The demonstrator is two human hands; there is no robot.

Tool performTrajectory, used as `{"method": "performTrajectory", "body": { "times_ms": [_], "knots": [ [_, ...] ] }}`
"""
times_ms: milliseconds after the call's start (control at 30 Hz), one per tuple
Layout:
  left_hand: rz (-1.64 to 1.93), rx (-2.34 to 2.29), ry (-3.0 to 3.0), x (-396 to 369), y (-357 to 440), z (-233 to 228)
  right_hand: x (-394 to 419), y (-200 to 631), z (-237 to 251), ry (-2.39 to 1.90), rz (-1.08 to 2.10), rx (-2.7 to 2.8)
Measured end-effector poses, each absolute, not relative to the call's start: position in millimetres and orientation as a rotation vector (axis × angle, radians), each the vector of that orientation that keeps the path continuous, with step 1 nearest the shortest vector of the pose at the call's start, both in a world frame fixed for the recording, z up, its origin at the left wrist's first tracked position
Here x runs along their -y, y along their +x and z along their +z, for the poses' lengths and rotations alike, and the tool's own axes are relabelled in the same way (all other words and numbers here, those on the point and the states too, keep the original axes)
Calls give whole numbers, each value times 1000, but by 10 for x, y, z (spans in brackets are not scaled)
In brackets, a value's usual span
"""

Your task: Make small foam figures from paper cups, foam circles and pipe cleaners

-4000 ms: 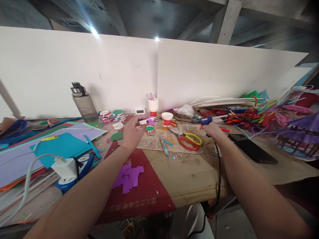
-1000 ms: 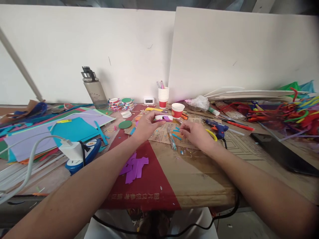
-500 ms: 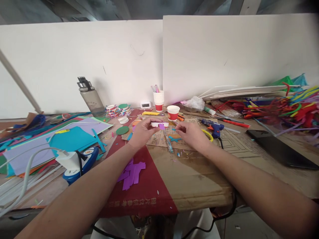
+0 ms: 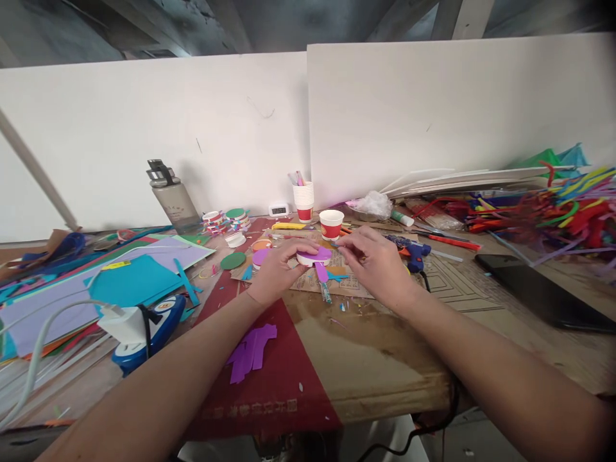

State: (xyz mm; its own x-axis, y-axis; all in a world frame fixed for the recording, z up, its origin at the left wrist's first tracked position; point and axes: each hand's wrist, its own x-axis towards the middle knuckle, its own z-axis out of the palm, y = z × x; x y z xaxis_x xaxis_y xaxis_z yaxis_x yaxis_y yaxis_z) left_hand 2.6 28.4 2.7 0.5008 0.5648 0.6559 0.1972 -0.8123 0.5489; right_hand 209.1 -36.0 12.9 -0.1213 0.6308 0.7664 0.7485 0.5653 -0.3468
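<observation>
My left hand is closed on a shallow round cup base with a white rim and purple top. A purple paper strip hangs from its near side. Right of it, my right hand is pinched, with a small blue paper piece at the fingertips. A clear pen-like stick with blue in it lies below the strip. Beneath the hands is a printed cardboard piece. More purple strips lie on the red sheet near my left forearm.
A paper cup stands beyond my hands, with stacked cups behind. A blue glue gun and black phone lie right. Coloured paper, a power strip and a bottle are left.
The cup base has tilted, so its purple top now shows, and the purple strip hangs down toward me. My right hand has turned slightly beside it. The view has shifted a little.
</observation>
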Motion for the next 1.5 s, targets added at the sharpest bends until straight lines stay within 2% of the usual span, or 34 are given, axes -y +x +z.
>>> {"method": "performTrajectory", "body": {
  "times_ms": [733,967,1167,1500],
  "knots": [
    [1178,-759,2449,-269,33,-5,391,2055,46,-1040,-328,2065],
    [1189,-753,2461,-280,36,-7,382,2052,31,-1031,-279,2092],
    [1146,-742,2387,-286,46,-24,384,2038,57,-1050,-98,2023],
    [990,-709,1863,-331,75,-82,396,2029,142,-1127,471,1866]
  ]
}}
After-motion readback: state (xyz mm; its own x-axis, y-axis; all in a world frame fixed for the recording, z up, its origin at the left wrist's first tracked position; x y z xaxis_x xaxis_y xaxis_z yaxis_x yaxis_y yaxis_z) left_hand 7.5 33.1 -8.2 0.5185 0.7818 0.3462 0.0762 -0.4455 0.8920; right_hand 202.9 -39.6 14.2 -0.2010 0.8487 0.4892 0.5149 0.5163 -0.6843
